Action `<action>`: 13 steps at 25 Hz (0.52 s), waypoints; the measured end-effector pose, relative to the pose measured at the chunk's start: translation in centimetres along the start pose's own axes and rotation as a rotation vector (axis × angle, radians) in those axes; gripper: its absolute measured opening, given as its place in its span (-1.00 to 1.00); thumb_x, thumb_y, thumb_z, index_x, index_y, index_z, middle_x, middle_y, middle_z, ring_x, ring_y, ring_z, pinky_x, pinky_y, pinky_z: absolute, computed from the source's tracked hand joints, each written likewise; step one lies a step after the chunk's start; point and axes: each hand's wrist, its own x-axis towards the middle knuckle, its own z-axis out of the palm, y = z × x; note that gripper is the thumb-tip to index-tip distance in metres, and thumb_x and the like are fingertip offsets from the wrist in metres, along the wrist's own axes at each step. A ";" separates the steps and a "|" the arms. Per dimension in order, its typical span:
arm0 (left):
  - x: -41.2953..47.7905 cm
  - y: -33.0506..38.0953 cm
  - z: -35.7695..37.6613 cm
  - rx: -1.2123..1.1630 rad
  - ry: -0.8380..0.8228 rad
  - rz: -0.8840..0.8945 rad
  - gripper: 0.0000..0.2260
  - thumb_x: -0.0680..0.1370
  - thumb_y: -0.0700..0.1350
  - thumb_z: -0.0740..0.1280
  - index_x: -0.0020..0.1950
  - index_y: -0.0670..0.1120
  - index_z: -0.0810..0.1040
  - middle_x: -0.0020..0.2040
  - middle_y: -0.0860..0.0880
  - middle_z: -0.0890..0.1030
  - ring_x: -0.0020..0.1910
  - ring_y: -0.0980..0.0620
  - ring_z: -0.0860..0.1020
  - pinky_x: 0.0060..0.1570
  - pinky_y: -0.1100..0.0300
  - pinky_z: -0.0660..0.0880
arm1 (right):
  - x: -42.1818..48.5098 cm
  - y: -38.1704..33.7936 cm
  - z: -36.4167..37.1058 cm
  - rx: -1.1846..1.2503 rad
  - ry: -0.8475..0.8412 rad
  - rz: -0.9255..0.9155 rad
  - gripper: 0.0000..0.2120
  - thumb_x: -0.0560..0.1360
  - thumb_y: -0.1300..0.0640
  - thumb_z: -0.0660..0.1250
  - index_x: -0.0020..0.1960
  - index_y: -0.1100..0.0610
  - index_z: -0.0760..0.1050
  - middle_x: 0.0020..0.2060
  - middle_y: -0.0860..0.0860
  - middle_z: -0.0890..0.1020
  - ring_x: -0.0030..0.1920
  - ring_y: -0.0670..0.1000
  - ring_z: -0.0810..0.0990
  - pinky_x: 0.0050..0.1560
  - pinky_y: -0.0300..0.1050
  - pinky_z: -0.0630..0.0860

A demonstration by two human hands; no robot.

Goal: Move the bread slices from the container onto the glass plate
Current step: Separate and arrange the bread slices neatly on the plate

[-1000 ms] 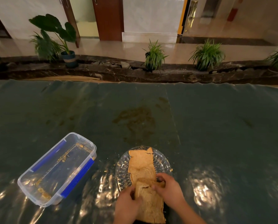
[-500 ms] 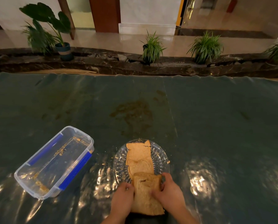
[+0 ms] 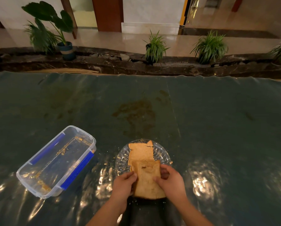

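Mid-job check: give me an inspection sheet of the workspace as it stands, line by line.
Surface: table cover, dark green and glossy, with a brown stain beyond the plate and crumbs around the plate.
Job's things: container, clear with blue clips, lid off, only crumbs inside; glass plate holding one bread slice flat; a second slice overlaps it and hangs off the plate's near edge.
Clutter: nothing seen besides crumbs.
Grippers: left hand and right hand each grip a side of the second slice.
Cables: nothing seen.
Surroundings: potted plants along a dark stone ledge, polished floor and a wooden door behind.
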 end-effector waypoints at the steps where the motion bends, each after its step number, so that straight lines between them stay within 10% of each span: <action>1: 0.3 0.4 0.2 0.007 0.010 0.014 -0.89 0.55 -0.21 0.37 0.01 -0.07 0.67 -0.07 -0.08 0.74 -0.03 -0.08 0.68 -0.11 0.00 0.63 | 0.5 -0.5 0.0 -0.006 -0.001 0.001 -0.62 0.30 0.14 0.57 0.07 -0.08 0.60 -0.19 -0.15 0.69 -0.15 -0.19 0.65 -0.04 -0.15 0.62; 13: 2.0 1.5 -0.4 0.045 0.127 0.174 -0.80 0.58 -0.24 0.31 0.15 -0.05 0.63 -0.03 0.03 0.68 -0.03 0.01 0.65 -0.11 0.09 0.62 | 3.8 -0.3 -1.3 0.371 0.004 0.070 -0.65 0.36 0.39 0.37 -0.07 -0.04 0.66 -0.20 -0.06 0.69 -0.14 -0.06 0.67 -0.26 -0.15 0.61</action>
